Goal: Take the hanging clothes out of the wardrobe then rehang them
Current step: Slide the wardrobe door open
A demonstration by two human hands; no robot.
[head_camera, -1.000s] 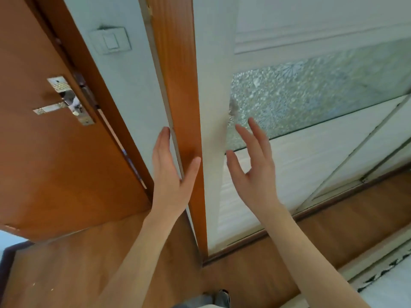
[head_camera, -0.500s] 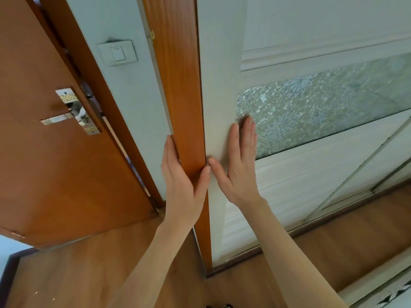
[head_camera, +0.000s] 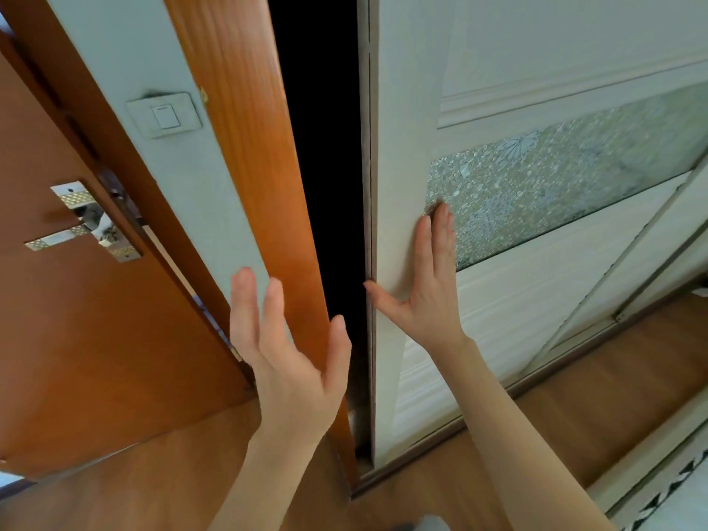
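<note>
The wardrobe's white sliding door (head_camera: 406,147) with a frosted glass panel (head_camera: 555,185) stands partly slid to the right. A dark gap (head_camera: 325,166) shows between it and the brown wooden side frame (head_camera: 249,147). No clothes are visible in the dark gap. My right hand (head_camera: 425,289) lies flat on the door's left edge, thumb at the rim, fingers spread. My left hand (head_camera: 291,354) hovers open in front of the wooden frame, holding nothing.
A brown room door (head_camera: 76,339) with a metal handle (head_camera: 84,224) stands open at the left. A light switch (head_camera: 164,115) sits on the wall strip. Wooden floor (head_camera: 574,396) runs along the wardrobe's bottom track. A second sliding door (head_camera: 670,231) lies to the right.
The sliding door has moved right, opening a dark gap. My right hand stayed flat on it. My left hand came off the wooden frame and now hovers.
</note>
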